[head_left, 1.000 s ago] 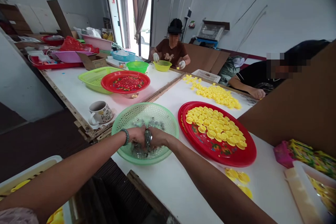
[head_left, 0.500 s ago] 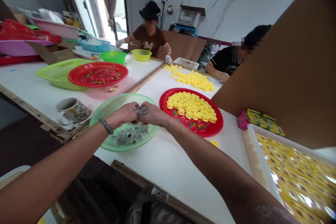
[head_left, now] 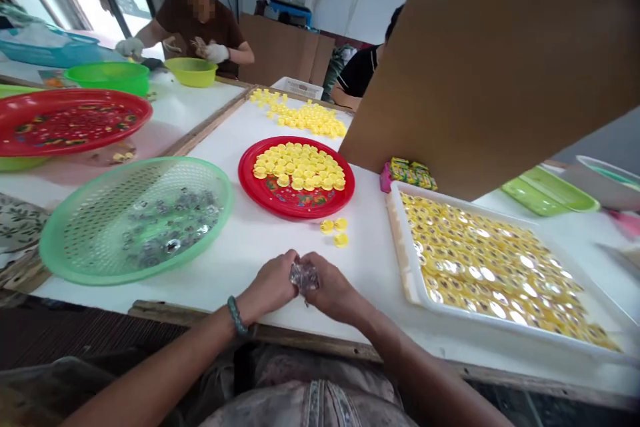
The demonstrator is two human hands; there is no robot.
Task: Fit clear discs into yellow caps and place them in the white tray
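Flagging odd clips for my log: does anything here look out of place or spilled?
Mildly, yes: three yellow pieces lie loose on the white table, between the red plate and the right hand, apart from the similar pieces grouped on that plate. They may be set there on purpose. No damage stands out.

Mug [head_left: 20,221] cropped at left; clear pieces [head_left: 305,277] part-hidden.

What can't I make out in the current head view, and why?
Clear pieces between the left hand and right hand: head view, exact count hidden by the hands.
Red tray at far left: head view, cut off by the left edge.
Co-worker in black: head view, mostly behind the cardboard sheet.
Dark centres on the yellow pieces in the white tray: head view, too small and glary.
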